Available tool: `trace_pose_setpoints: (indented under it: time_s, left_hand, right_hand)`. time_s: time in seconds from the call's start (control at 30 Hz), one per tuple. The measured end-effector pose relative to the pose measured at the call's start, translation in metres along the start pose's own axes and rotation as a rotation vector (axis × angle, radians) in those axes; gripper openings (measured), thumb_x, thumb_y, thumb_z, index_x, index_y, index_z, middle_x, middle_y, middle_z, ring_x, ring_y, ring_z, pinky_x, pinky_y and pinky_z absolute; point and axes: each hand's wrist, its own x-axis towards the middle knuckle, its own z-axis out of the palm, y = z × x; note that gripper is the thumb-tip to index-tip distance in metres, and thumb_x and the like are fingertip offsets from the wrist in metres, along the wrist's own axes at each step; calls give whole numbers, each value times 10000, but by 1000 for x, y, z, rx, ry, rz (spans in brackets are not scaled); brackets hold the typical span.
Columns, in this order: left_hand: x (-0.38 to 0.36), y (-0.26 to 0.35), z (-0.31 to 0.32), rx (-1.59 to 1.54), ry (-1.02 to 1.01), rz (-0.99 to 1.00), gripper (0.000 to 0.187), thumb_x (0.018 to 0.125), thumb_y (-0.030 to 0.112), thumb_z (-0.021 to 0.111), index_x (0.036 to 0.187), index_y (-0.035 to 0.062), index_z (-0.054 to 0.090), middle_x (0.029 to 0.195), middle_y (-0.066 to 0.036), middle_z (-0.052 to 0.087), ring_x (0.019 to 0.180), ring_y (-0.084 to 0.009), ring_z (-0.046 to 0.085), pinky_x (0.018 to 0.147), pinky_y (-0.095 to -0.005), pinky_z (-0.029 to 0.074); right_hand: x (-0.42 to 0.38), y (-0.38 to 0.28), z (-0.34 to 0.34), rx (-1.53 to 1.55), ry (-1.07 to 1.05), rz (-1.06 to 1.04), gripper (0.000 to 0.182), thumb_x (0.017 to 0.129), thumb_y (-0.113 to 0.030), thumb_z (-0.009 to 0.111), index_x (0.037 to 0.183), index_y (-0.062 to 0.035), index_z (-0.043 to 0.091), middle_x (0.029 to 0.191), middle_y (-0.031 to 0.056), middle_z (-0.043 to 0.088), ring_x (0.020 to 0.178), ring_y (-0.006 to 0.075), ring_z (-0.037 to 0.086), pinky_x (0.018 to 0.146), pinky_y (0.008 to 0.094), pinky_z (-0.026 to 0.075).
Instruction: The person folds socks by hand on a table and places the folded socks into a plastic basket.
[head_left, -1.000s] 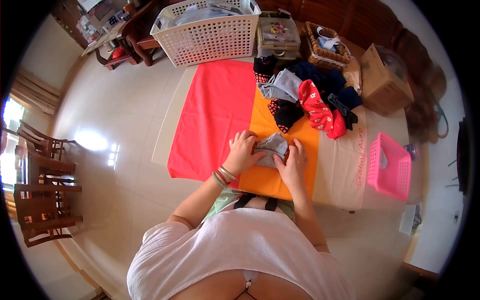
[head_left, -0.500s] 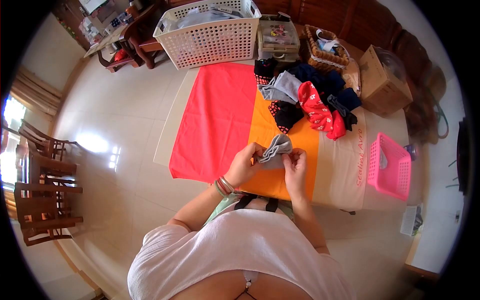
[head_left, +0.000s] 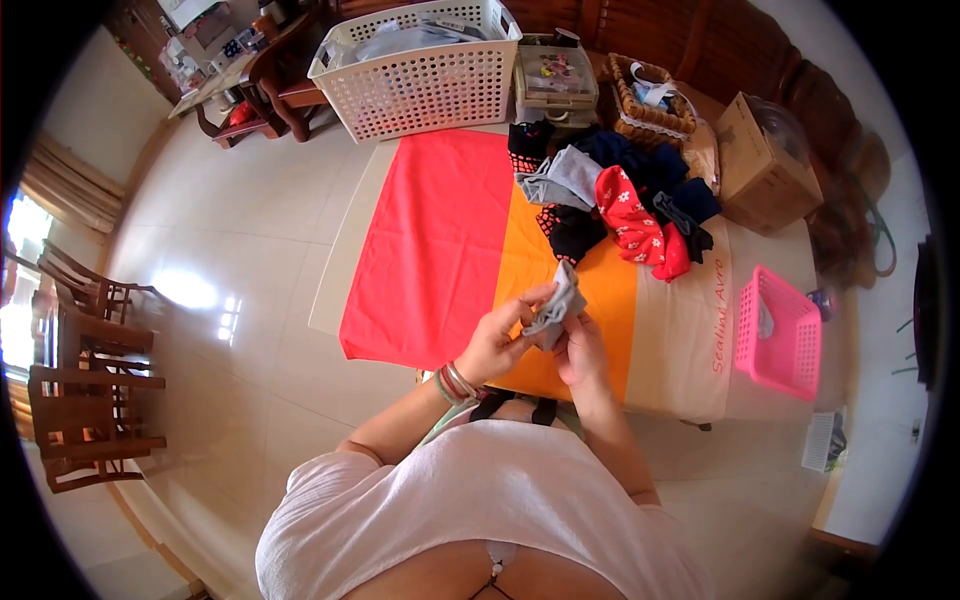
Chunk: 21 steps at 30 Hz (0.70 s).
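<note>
A bunched grey sock [head_left: 556,308] is held up over the orange band of the cloth, between my two hands. My left hand [head_left: 495,340] grips its left side with fingers closed, bracelets on the wrist. On the other side, my right hand [head_left: 582,352] pinches the lower right part of the sock; some of its fingertips are hidden behind the fabric. Just beyond the hands lies a heap of clothing: a light grey folded piece [head_left: 575,172], a black piece with red netting [head_left: 575,232], a red flowered piece [head_left: 635,215] and dark blue items [head_left: 670,165].
A red, orange and beige cloth [head_left: 430,240] covers the table. Behind it stand a white perforated basket [head_left: 420,95], a clear-lidded box [head_left: 556,80], a wicker basket [head_left: 640,125] and a cardboard box [head_left: 765,165]. A pink basket [head_left: 780,335] sits at the right.
The sock has been turned more upright and squeezed narrower. Both hands have come closer together, the right one shifting slightly left and down.
</note>
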Motion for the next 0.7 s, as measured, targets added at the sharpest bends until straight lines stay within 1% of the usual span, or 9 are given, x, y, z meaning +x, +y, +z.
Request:
trace_pose_setpoints:
  time_s: [0.13, 0.17, 0.27, 0.4, 0.43, 0.53, 0.57, 0.67, 0.7]
  left_hand:
    - [7, 11, -7, 302, -274, 203, 226, 701, -76, 594, 747, 22, 397, 1189, -192, 513, 1189, -360, 414, 921, -394, 403]
    - [8, 16, -6, 303, -253, 179, 219, 699, -66, 602, 728, 23, 404, 1133, -187, 550, 1170, -359, 434, 920, -401, 403]
    - [7, 25, -5, 280, -246, 121, 183, 710, -69, 600, 768, 16, 449, 1119, -180, 559, 1142, -342, 468, 894, -372, 428]
    - [-2, 6, 7, 254, -27, 16, 186, 736, -77, 584, 882, -3, 495, 1076, -172, 571, 1078, -289, 525, 825, -301, 462]
    - [-2, 8, 9, 245, 31, -3, 201, 741, -79, 579, 912, -6, 499, 1060, -168, 574, 1055, -274, 539, 810, -286, 466]
    - [2, 19, 10, 247, 128, -40, 253, 737, -86, 577, 966, -11, 500, 1033, -152, 559, 983, -243, 563, 782, -263, 471]
    - [3, 21, 10, 252, 147, -49, 271, 732, -89, 578, 978, -11, 498, 1027, -146, 550, 959, -235, 567, 776, -260, 471]
    - [4, 18, 9, 302, 175, -41, 299, 717, -93, 580, 993, -11, 497, 1005, -130, 515, 917, -218, 562, 770, -256, 472]
    - [4, 17, 8, 304, 151, -36, 305, 705, -92, 586, 987, -16, 499, 1001, -122, 490, 918, -203, 552, 768, -253, 472]
  right_hand:
    - [-1, 6, 1, -18, -1, -80, 185, 852, -81, 484, 1024, -35, 534, 916, 43, 587, 781, 112, 588, 645, 227, 487]
    - [0, 6, -1, -28, -5, -76, 187, 847, -68, 476, 1021, -34, 534, 917, 41, 584, 777, 109, 585, 648, 228, 486]
    - [-7, 3, 5, -57, 1, -60, 198, 850, -56, 451, 1034, -30, 521, 931, 42, 574, 771, 103, 578, 652, 231, 483]
    - [-12, 3, 7, 68, -12, -19, 229, 861, -64, 410, 1074, -29, 489, 989, 53, 558, 821, 111, 576, 667, 225, 479]
    - [-14, -1, 9, 114, -91, 3, 269, 869, -91, 396, 1124, -28, 452, 1046, 62, 529, 926, 123, 545, 753, 230, 459]
    - [-24, -17, 30, 216, -191, -7, 316, 873, -127, 393, 1173, -29, 411, 1099, 68, 492, 1013, 130, 496, 849, 251, 416]
    - [-23, -19, 27, 203, -289, -5, 375, 858, -120, 447, 1211, -26, 360, 1128, 72, 460, 1051, 133, 465, 904, 273, 380]
    - [-22, -15, 24, -35, -287, -86, 423, 830, -81, 505, 1215, -19, 341, 1132, 69, 452, 1044, 130, 469, 895, 274, 392]
    - [-24, -16, 28, -67, -230, -78, 418, 827, -48, 525, 1203, -16, 345, 1116, 65, 455, 1024, 126, 476, 887, 272, 401]
